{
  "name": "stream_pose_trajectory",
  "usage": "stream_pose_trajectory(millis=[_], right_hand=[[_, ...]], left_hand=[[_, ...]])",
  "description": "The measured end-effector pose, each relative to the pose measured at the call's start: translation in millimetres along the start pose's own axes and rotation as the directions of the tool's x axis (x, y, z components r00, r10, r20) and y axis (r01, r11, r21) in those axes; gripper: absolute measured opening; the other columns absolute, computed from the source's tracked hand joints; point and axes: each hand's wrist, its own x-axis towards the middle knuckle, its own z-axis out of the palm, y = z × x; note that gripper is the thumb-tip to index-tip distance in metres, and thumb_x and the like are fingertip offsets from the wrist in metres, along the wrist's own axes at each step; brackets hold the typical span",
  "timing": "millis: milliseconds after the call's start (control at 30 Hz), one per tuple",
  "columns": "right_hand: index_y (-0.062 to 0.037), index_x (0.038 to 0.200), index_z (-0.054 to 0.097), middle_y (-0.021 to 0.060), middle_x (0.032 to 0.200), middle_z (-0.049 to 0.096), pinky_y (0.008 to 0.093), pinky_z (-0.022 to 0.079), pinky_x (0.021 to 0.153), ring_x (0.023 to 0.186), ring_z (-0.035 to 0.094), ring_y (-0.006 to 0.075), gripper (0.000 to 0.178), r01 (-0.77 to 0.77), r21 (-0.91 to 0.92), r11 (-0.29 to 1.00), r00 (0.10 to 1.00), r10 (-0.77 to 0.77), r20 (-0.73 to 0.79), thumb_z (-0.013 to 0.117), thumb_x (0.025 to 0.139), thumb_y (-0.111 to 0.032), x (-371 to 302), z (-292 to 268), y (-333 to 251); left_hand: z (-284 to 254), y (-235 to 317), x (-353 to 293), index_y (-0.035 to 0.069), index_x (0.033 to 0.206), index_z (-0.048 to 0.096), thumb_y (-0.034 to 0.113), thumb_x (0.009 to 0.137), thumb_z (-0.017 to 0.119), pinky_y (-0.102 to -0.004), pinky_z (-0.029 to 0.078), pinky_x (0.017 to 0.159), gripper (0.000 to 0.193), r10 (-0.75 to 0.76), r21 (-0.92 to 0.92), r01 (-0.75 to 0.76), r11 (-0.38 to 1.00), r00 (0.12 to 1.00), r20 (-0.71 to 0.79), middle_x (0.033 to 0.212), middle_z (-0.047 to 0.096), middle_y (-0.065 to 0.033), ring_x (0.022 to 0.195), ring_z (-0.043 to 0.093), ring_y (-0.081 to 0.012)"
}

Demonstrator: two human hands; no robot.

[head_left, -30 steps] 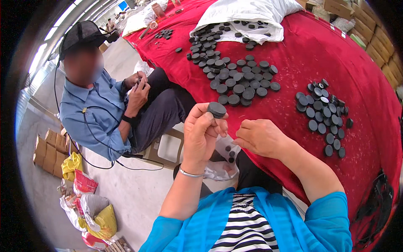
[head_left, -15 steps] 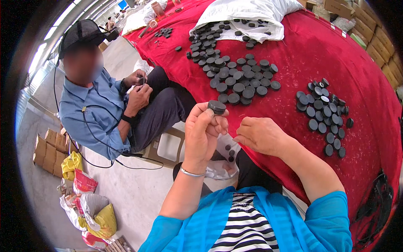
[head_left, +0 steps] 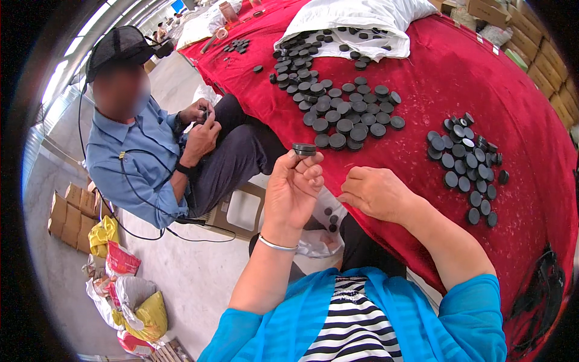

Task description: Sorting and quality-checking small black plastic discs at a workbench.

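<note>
My left hand (head_left: 294, 190) is raised and pinches a small stack of black round discs (head_left: 304, 148) at its fingertips. My right hand (head_left: 375, 192) rests loosely curled at the near edge of the red-covered table (head_left: 434, 78), holding nothing that I can see. A large spread of black discs (head_left: 344, 108) lies on the cloth beyond my left hand. A smaller cluster of discs (head_left: 467, 163) lies to the right of my right hand.
A seated person in a blue shirt and dark cap (head_left: 151, 151) works with both hands at the left. A white sack (head_left: 356, 18) with discs lies at the table's far side. A clear bag (head_left: 319, 232) with discs sits in my lap. Bags (head_left: 129, 295) and cardboard (head_left: 69, 208) lie on the floor.
My left hand has turned the discs slightly and lowered a little; my right hand has stayed at the table edge.
</note>
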Motion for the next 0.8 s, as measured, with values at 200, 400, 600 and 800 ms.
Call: stream_pose_trajectory(millis=[200, 400, 600, 800], right_hand=[[-0.0059, 0.078, 0.062, 0.0109, 0.08, 0.057, 0.041, 0.05, 0.069, 0.08, 0.06, 0.0302, 0.027, -0.033, 0.02, 0.999, 0.999, 0.032, 0.011, 0.057, 0.088, -0.031, 1, -2, -1], [-0.0047, 0.086, 0.063, 0.0138, 0.086, 0.06, 0.0396, 0.051, 0.07, 0.081, 0.061, 0.032, 0.024, -0.128, 0.11, 0.986, 0.992, 0.127, 0.016, 0.057, 0.088, -0.027, 3, -9, -6], [-0.0013, 0.116, 0.057, 0.0158, 0.101, 0.065, 0.0299, 0.051, 0.074, 0.089, 0.065, 0.021, 0.033, -0.171, 0.723, 0.669, 0.915, 0.379, -0.135, 0.064, 0.087, -0.016, 5, -11, -13], [0.0005, 0.112, 0.057, 0.0051, 0.092, 0.064, 0.0262, 0.051, 0.07, 0.082, 0.059, 0.0084, 0.029, -0.173, 0.84, 0.514, 0.913, 0.403, -0.059, 0.063, 0.089, -0.016, 7, -9, -16]], left_hand=[[-3, -1, 0, -0.001, 0.098, 0.059, 0.023, 0.09, 0.058, -0.0219, 0.045, 0.058, 0.025, 0.02, 0.031, -0.02, 0.999, 1.0, -0.006, 0.094, 0.062, -0.0158, 0.07, 0.053, -0.0131], [2, -6, -5, 0.0, 0.101, 0.058, 0.02, 0.091, 0.057, -0.0231, 0.047, 0.06, 0.023, 0.119, 0.191, -0.119, 0.974, 0.993, 0.011, 0.091, 0.063, -0.0146, 0.071, 0.056, -0.0136], [7, -18, -11, 0.0, 0.105, 0.053, -0.001, 0.082, 0.061, -0.0222, 0.049, 0.06, 0.024, 0.451, 0.862, -0.475, 0.179, 0.818, 0.357, 0.086, 0.061, -0.0057, 0.068, 0.059, -0.0105], [3, -24, -10, 0.001, 0.107, 0.055, -0.001, 0.075, 0.069, -0.023, 0.049, 0.061, 0.036, 0.359, 0.81, -0.522, -0.269, 0.725, 0.587, 0.089, 0.059, -0.0061, 0.073, 0.06, -0.0116]])
